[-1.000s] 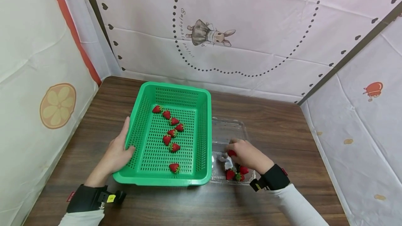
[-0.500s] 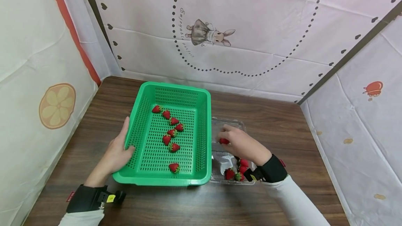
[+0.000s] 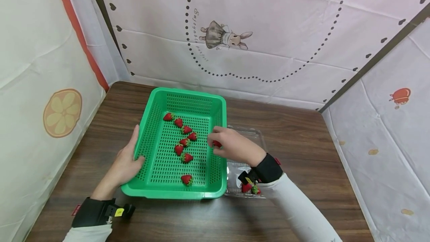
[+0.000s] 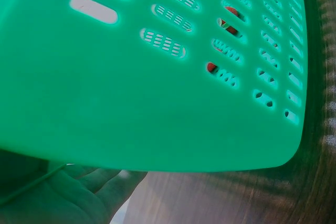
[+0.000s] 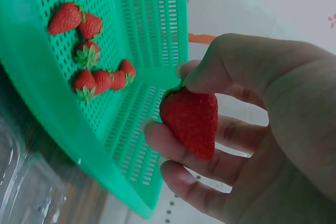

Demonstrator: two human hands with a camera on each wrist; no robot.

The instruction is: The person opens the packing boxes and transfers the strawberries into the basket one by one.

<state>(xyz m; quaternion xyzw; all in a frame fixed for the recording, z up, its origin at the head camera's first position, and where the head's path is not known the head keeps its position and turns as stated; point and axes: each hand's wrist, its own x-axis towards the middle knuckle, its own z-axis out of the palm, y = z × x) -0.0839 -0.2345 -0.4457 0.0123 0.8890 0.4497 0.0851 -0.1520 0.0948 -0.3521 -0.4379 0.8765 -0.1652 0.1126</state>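
Observation:
My right hand (image 3: 235, 145) pinches a red strawberry (image 5: 191, 121) between thumb and fingers, over the right rim of a green perforated plastic basket (image 3: 171, 194). The right wrist view shows the fruit's whole side, its green leaves up by the thumb. Several strawberries (image 3: 187, 158) lie in a loose line on the basket floor, with a single strawberry (image 3: 186, 179) apart near the front. At the basket's left side my left hand (image 3: 124, 163) holds the rim, thumb over it and index finger stretched along it. Its other fingers are partly hidden by the basket in the left wrist view.
A clear plastic clamshell box (image 3: 231, 184), lid folded back, stands against the basket's right side. Strawberries (image 3: 246, 187) show in it, partly hidden by my right wrist. Printed cloth walls enclose the brown wooden table (image 3: 295, 133) at the back and both sides.
My right hand has lifted a strawberry out of the clear box and carried it left to the basket's right rim. The left hand and the basket have stayed put.

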